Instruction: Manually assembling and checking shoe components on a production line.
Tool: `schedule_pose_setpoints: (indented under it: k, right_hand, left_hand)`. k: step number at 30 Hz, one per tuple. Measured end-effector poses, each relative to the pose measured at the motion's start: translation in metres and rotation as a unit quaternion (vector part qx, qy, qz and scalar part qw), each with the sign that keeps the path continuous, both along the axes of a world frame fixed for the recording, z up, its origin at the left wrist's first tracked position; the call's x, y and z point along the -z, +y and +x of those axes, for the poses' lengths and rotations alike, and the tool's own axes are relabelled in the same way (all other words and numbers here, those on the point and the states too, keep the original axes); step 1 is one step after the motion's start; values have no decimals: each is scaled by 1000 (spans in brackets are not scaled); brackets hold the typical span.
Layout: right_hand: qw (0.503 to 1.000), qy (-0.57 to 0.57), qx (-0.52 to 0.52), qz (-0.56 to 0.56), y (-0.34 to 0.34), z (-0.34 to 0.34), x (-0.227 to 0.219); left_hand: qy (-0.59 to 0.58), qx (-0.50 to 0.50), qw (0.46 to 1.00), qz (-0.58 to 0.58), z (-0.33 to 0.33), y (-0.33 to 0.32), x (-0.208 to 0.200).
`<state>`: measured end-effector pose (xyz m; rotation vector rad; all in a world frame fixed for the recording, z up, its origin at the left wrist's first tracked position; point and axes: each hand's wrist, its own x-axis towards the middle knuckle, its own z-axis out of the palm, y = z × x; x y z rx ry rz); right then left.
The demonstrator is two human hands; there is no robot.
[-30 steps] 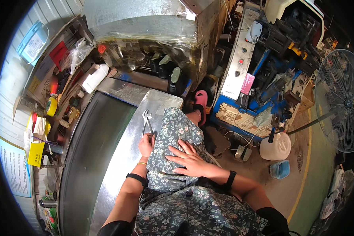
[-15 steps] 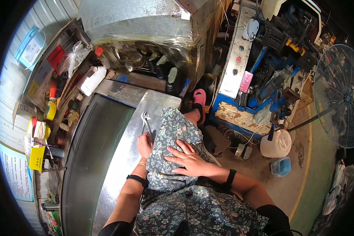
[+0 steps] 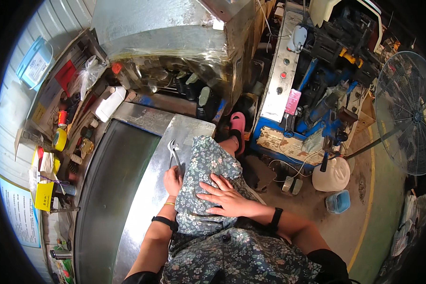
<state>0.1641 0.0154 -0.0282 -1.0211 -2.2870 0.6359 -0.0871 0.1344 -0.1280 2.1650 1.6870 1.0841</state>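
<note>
My left hand [image 3: 172, 181] is closed around the handles of silver pliers [image 3: 173, 150], beside my left thigh. The pliers' head points away from me over the bare metal ledge [image 3: 142, 201]; I cannot tell whether they touch it. Their lower handles are hidden in my fingers. My right hand [image 3: 227, 198] lies flat with fingers spread on the floral-patterned cloth [image 3: 208, 158] covering my lap, holding nothing.
Left of the ledge runs a dark conveyor belt [image 3: 111, 189]. A cluttered shelf with a white jug [image 3: 110, 102] and yellow box [image 3: 44, 191] lines the wall. A metal machine [image 3: 165, 33] stands ahead. At right are a blue-framed machine [image 3: 312, 118], fan [image 3: 407, 113] and canister [image 3: 331, 174].
The whole view has shifted slightly, so things sit a little lower in the picture. My left hand keeps its hold on the pliers, and my right hand stays on the cloth.
</note>
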Motion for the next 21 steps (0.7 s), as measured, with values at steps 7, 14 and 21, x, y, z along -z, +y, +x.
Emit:
schedule_pose_setpoints:
  k: [7,14,21]
  right_hand:
    - [1000,24,-8,-11,-3,-1,7]
    - [999,39,-17,-6,0,2,11]
    - [999,49,-16,7,-2,9,16]
  left_hand:
    - [-34,-35,999,-24,0,-2,13]
    - [-20,-22,999,-23,-5,6,21]
    - [62,-37,996,44,-4,9,20]
